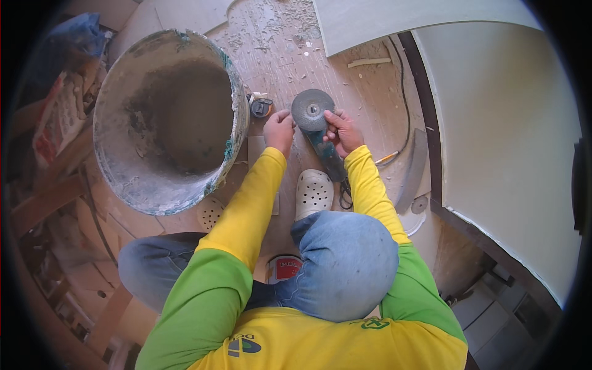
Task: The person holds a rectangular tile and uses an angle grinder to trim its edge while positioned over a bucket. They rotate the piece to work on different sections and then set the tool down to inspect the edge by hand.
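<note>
In front of me is an angle grinder with a grey round disc (305, 117) facing up and a teal-and-dark body (330, 155) slanting down toward my shoe. My right hand (345, 134) grips it at the head, thumb on the disc's right edge and fingers curled beneath. My left hand (279, 132) is closed at the disc's left side, fingertips pinched close to the rim. Whatever those fingers hold, if anything, is too small to make out. Just beyond the left hand lies a black-and-orange tape measure (261, 108).
A large mortar-crusted bucket (228, 132) stands at the left. Pale panels (493, 123) lean at the right, beside a dark cable (404, 92) and a small worn disc (419, 205). Dusty debris (290, 24) litters the far floor. Between my legs stands a red-labelled can (286, 269).
</note>
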`<state>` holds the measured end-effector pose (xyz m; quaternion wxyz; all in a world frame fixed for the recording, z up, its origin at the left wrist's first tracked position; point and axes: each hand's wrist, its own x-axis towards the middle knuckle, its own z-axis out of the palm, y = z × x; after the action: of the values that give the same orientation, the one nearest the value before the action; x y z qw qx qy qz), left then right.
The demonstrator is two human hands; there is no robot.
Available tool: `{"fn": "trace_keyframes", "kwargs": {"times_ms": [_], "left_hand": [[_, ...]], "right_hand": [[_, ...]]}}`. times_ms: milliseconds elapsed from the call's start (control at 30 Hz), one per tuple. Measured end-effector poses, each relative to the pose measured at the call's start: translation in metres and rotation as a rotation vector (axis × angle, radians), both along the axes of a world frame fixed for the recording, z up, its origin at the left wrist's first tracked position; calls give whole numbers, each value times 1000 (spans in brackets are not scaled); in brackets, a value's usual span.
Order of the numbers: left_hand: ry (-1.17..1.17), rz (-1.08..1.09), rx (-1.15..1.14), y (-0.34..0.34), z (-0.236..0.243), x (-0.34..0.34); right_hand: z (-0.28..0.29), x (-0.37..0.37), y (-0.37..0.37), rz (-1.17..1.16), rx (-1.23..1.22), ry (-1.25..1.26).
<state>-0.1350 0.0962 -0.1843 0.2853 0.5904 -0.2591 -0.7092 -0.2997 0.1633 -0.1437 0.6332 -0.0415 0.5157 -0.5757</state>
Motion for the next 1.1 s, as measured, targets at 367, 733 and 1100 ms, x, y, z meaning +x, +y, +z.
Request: {"fn": "trace_keyframes", "kwargs": {"times_ms": [367, 733, 1100], "left_hand": [[-273, -383, -150, 67, 6, 1], [-256, -347, -122, 65, -3, -7], [267, -266, 5, 78, -37, 4]], "right_hand": [[-25, 15, -13, 3, 167, 193], [-28, 15, -12, 64, 245, 407], [8, 6, 39, 806, 539, 1265]]}}
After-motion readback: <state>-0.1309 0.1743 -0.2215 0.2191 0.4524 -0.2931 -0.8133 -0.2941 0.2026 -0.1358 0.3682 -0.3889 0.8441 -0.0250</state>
